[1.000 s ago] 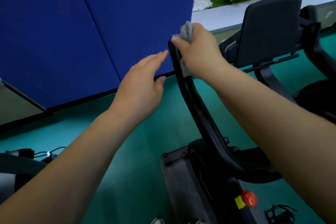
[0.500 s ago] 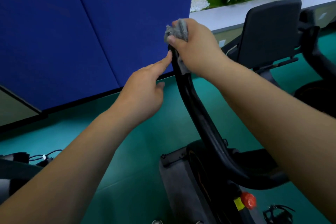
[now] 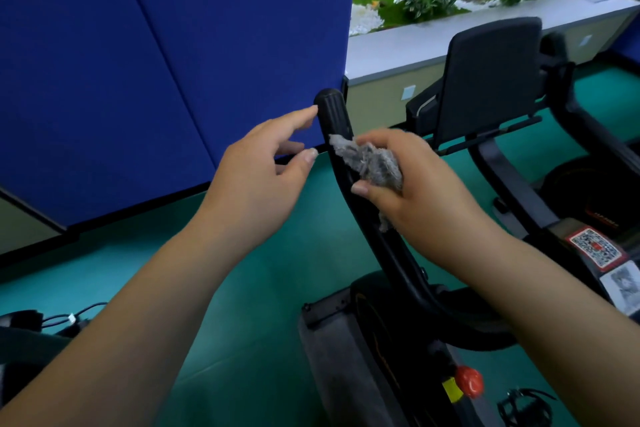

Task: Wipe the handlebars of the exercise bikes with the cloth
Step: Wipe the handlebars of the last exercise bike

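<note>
A blue partition wall (image 3: 145, 62) fills the upper left of the frame, with green floor (image 3: 270, 288) below it and a planted ledge (image 3: 433, 45) at the upper right. The near exercise bike (image 3: 398, 340) occupies the lower centre, and a second bike with a dark console panel (image 3: 491, 76) stands behind it at the right.

The handlebar (image 3: 334, 111) rises from the bike's lower body as a long black bar, its long axis running from lower right up to a rounded end near the centre of the frame, leaning slightly left. The right hand (image 3: 415, 191) is the nearer one: it sits against the bar's right side, part-way down, its grip closed on the crumpled grey cloth (image 3: 370, 161), thumb and fingers pinching it against the bar. The bare top of the bar lies up and to the left of the cloth; more uncovered bar runs down and to the right.

The left hand (image 3: 256, 177) hovers just left of the bar, its grip loose and wide, holding nothing; its forefinger tip is just beside the bar's end, contact unclear.

Half a second earlier the cloth capped the very top of the bar; now it has slid down, leaving the ribbed end exposed, and the left hand has stayed alongside.
</note>
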